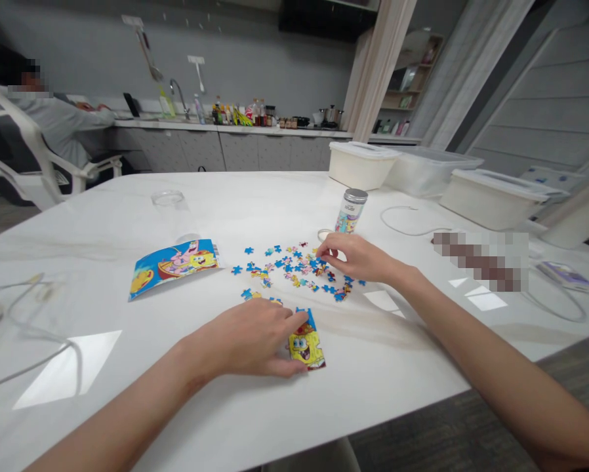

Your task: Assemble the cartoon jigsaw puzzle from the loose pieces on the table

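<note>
The left hand (262, 341) lies over a joined puzzle section (307, 351), thumb and index finger at its edges, while the right hand (351, 255), at 1 o'clock from it, pinches narrowly among the loose pieces (304, 265) at 12, whether gripping one I cannot tell. From that section, a silver-lidded can (349, 216) stands at 1 o'clock, lidded tubs (361, 168) with contents hidden sit between 1 and 2, and a clear container (168, 195) stands at 10, beyond a cartoon picture sheet (191, 259). The white, glossy worktop (397, 380) faces grey cabinets (240, 151) bearing bottles at 11, with a seated person (63, 124) at 10; the can's print is too small to read.
</note>
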Demonstrator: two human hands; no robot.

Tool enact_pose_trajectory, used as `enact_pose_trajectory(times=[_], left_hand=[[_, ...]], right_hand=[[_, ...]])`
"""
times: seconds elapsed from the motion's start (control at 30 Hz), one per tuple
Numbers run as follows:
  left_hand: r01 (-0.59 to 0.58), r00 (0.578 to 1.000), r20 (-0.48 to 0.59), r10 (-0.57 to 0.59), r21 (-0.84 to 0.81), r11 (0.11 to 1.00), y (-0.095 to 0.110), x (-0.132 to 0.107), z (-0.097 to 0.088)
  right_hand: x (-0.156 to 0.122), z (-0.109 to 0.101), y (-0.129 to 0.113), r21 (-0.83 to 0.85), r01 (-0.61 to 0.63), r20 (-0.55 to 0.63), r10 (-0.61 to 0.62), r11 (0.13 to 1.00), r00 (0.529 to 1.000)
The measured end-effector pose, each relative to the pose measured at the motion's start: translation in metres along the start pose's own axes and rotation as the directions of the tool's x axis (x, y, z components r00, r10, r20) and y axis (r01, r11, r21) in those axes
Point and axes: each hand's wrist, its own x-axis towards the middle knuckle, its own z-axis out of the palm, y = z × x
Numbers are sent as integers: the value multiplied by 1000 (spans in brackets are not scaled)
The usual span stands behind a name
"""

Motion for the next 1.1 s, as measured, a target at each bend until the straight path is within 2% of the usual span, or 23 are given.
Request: enact_pose_trajectory(times=[0.13,0.33,0.47,0.6,0.73,1.1], left_hand=[[15,1000,21,-14,-17,1000,0,0,-2],[-1,1000,23,0,28,1000,0,0,-2],[-10,1000,1,10,50,999,-3,-2,2],[-26,999,-22,28,68,997,-6,-3,3],[-5,1000,-17,7,98,995,-5,-3,1],[-30,999,-33,34,94,995,-7,-2,7]], right_hand=[[-1,0,0,-4,23,24,-23,1000,999],[-1,3,3,47,55,-38,-53,997,998],[-2,4,7,12,112,-38,-112,994,993],[-3,1,6,-35,114,-55,-116,993,992],[-1,-1,4,-48,87,-88,-91,995,992],[0,5,10,40,-82,-3,82,996,997]])
